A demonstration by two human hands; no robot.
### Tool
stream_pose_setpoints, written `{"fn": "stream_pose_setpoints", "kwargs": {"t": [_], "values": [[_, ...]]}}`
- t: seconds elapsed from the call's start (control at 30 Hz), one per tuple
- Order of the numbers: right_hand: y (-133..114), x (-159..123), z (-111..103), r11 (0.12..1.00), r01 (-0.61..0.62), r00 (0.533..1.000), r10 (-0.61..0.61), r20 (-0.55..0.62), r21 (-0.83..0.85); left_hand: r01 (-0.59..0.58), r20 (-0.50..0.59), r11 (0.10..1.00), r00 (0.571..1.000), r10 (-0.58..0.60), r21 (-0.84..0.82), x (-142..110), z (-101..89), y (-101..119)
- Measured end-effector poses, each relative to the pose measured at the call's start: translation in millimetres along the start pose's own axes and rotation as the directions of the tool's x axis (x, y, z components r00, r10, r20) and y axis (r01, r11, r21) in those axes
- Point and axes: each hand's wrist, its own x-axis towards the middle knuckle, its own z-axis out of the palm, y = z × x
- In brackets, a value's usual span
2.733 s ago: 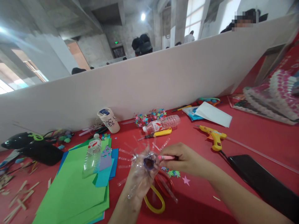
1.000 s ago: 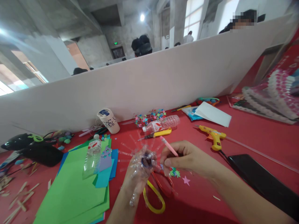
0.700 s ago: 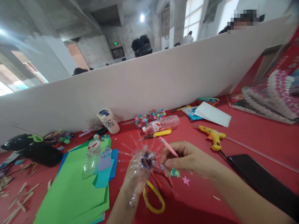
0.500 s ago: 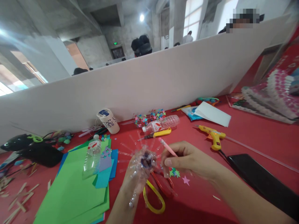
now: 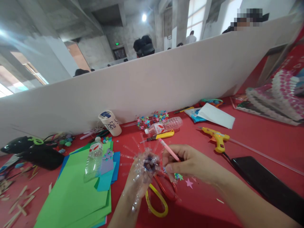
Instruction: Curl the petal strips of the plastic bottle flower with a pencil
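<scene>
My left hand (image 5: pixel 139 180) is closed around a clear plastic bottle piece (image 5: pixel 150 163) cut into thin strips that fan out on all sides. Its dark round middle faces up toward me. Between the thumb and fingers of my right hand (image 5: pixel 184 160) is a pink pen (image 5: pixel 169 149), tilted up to the left. Those fingertips are right beside the strips; whether they also pinch one, I cannot tell. Under the bottle piece lie scissors with a yellow and a red handle (image 5: pixel 158 212), their blades hidden. Small foil stars (image 5: pixel 189 183) are scattered by my right hand.
Behind my hands lie a yellow utility knife (image 5: pixel 165 135) and a plastic bottle (image 5: pixel 169 124). Another bottle (image 5: pixel 92 164) rests on green paper (image 5: pixel 71 193) at left. A yellow glue gun (image 5: pixel 218 139) and a black phone-like slab (image 5: pixel 261 180) are at right. A white partition (image 5: pixel 133 85) stands behind.
My right hand has shifted slightly left with the pen, nearer to the strips. The bottle piece in my left hand has turned a little, and its strips sit differently.
</scene>
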Motion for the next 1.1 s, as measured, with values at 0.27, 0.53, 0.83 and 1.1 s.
{"fn": "stream_pose_setpoints", "kwargs": {"t": [0.27, 0.53, 0.83, 1.1], "values": [[-3.6, -2.6, -4.8, 0.998, 0.055, 0.998, -0.055, -0.019, 0.008, 0.019, -0.004, 0.999, 1.000, -0.019, -0.031, -1.8, 0.8, 6.4], [-2.7, -3.5, -9.8, 0.989, 0.130, 0.983, -0.137, -0.123, -0.069, -0.013, 0.049, 0.998, 0.999, 0.016, -0.059, 0.0, -3.8, 9.1], [-5.1, -6.8, -10.5, 0.964, 0.198, 0.933, -0.241, -0.268, -0.178, 0.082, 0.088, 0.988, 0.994, -0.071, -0.128, 1.1, -4.0, 10.4], [5.8, -0.8, -18.3, 0.974, 0.226, 0.938, -0.222, -0.264, -0.015, 0.074, 0.094, 0.993, 0.993, -0.065, -0.095, 2.6, -4.9, 11.3]]}}
